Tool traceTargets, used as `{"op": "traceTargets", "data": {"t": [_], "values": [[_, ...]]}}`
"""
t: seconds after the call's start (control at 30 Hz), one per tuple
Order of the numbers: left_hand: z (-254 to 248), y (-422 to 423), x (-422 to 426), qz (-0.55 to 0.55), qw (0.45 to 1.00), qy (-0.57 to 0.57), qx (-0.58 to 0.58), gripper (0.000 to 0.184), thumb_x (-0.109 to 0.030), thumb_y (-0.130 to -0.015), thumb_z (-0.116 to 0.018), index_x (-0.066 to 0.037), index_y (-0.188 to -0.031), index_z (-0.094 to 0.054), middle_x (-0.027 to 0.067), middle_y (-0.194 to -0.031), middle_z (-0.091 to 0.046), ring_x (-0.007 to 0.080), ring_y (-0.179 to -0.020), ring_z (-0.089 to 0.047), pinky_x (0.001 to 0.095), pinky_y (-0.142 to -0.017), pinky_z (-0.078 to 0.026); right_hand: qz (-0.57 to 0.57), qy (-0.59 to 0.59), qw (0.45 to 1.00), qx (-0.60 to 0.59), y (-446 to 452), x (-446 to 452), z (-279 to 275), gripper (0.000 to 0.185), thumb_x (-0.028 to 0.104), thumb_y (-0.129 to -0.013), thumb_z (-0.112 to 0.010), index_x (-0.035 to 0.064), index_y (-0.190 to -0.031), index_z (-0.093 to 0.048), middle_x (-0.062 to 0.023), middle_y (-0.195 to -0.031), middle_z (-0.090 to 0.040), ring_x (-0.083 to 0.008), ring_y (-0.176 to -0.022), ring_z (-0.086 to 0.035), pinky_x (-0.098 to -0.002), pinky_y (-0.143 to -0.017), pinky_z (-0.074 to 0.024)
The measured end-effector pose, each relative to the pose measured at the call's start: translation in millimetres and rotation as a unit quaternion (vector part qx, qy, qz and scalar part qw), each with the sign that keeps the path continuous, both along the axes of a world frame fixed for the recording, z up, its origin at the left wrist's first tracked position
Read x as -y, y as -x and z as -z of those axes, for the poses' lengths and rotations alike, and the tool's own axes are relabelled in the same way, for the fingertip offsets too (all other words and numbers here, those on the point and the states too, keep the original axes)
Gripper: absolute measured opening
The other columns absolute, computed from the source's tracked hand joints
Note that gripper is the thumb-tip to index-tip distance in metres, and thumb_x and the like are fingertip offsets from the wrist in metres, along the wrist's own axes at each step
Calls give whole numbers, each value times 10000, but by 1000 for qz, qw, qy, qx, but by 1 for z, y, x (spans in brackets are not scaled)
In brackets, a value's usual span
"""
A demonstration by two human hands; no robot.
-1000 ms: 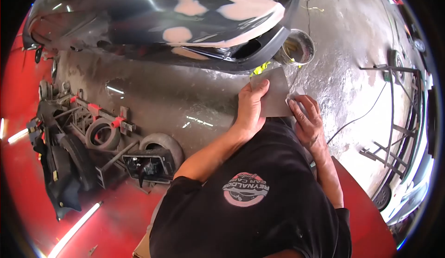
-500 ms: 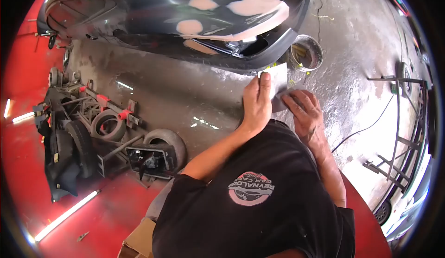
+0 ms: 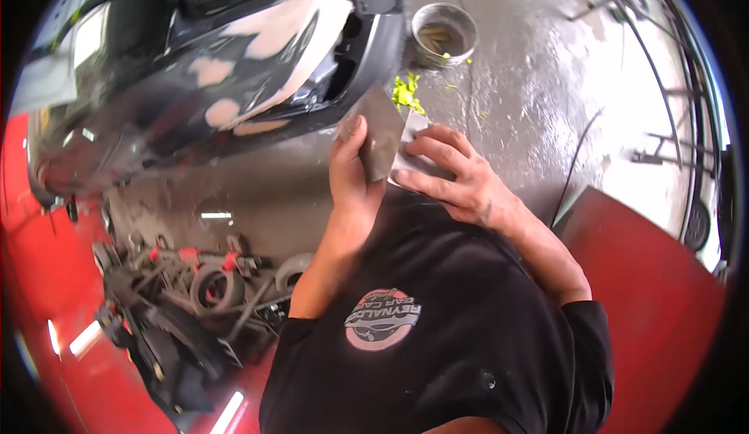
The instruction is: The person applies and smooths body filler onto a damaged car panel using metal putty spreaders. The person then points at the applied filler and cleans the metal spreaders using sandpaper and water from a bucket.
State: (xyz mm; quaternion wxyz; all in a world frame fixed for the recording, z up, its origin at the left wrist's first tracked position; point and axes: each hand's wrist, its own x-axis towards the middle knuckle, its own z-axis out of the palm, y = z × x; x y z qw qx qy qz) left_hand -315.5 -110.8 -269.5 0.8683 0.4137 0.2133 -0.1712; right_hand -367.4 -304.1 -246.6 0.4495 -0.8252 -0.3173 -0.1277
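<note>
In front of my chest, my left hand (image 3: 351, 165) grips a grey-brown piece of sandpaper (image 3: 381, 134), its thumb lying on the face. My right hand (image 3: 459, 170) is closed on a second, paler part of the sandpaper (image 3: 413, 161) with a white edge. The two parts meet in the middle; whether they are one folded sheet or two pieces I cannot tell. Beyond the hands stands a dark car body (image 3: 257, 67) with pinkish-beige filler patches (image 3: 273, 32) on its panel.
A round bucket (image 3: 445, 36) stands on the wet concrete floor (image 3: 515, 99), near bright yellow-green scraps (image 3: 406, 93). At left lie tyres (image 3: 216, 287) and metal parts on red flooring (image 3: 47, 278). A metal rack (image 3: 679, 114) stands at right.
My view has turned, so the car and bucket sit further left. The sandpaper has been turned over or opened: its grey-brown face now shows at my left hand, where white showed before.
</note>
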Motion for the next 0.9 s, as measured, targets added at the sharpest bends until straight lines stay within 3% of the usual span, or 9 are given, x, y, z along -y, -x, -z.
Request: {"op": "traceTargets", "data": {"t": [0.2,0.27,0.33,0.37,0.43,0.57,0.67,0.83,0.9], "values": [[9,-31,-61,80,996,5,34,355,-203,-1034,-622,-30,-1342,-590,93,-1258,-660,235,-1150,-648,400,-972,-531,170,27,982,-78,-2,-51,36,613,17,-780,-695,139,-1379,-647,-140,-1303,-601,-390,-1192,-577,-487,-995,-515],[-2,-48,-83,106,992,-11,67,320,-187,-1036,-625,-26,-1312,-604,95,-1241,-667,236,-1149,-648,404,-975,-531,159,128,974,-98,9,-74,59,591,-20,-813,-677,111,-1388,-639,-152,-1282,-608,-374,-1161,-604,-467,-987,-520],[-8,-64,-98,124,985,-46,107,311,-190,-1040,-621,-24,-1303,-606,97,-1246,-665,236,-1152,-646,406,-983,-528,281,-32,934,-217,18,-100,85,579,-51,-821,-663,98,-1380,-639,-151,-1265,-610,-368,-1150,-614,-449,-986,-522],[-2,-72,-107,119,988,-61,74,321,-205,-1043,-625,-24,-1307,-601,98,-1250,-665,244,-1145,-650,419,-1004,-523,334,-113,897,-266,20,-107,94,573,-66,-826,-656,91,-1376,-639,-151,-1257,-610,-364,-1145,-619,-439,-986,-523],[7,-73,-117,165,986,-32,0,327,-226,-1044,-629,-9,-1287,-599,97,-1194,-681,254,-1071,-683,420,-952,-559,410,-456,728,-306,22,-118,112,478,-38,-885,-641,29,-1357,-617,-145,-1226,-628,-294,-1111,-651,-413,-969,-532],[61,-53,-137,330,933,52,-133,442,-329,-1054,-605,-27,-1374,-562,119,-1251,-676,268,-1137,-662,446,-1013,-527,419,-775,392,-265,13,-144,105,311,48,-921,-673,4,-1227,-639,-132,-1173,-670,-214,-1034,-679,-376,-885,-554],[58,-40,-135,419,896,89,-116,420,-331,-1058,-596,-25,-1346,-588,106,-1239,-688,240,-1118,-679,408,-968,-554,360,-781,458,-225,15,-172,101,222,80,-922,-697,37,-1135,-650,-95,-1072,-701,-206,-966,-691,-338,-842,-554],[75,-27,-142,405,909,-52,-83,337,-289,-1048,-627,-26,-1258,-628,89,-1172,-712,209,-1037,-713,376,-916,-584,441,-722,478,-235,53,-209,106,422,33,-963,-616,49,-1384,-618,-19,-1014,-687,-82,-856,-649,-272,-792,-526],[67,-29,-150,452,891,-23,-26,298,-262,-1036,-650,-22,-1212,-636,98,-1174,-712,208,-1022,-717,379,-917,-589,562,-544,592,-193,85,-226,105,419,19,-964,-601,54,-1381,-629,-43,-1061,-679,-99,-874,-648,-276,-794,-520]]}}
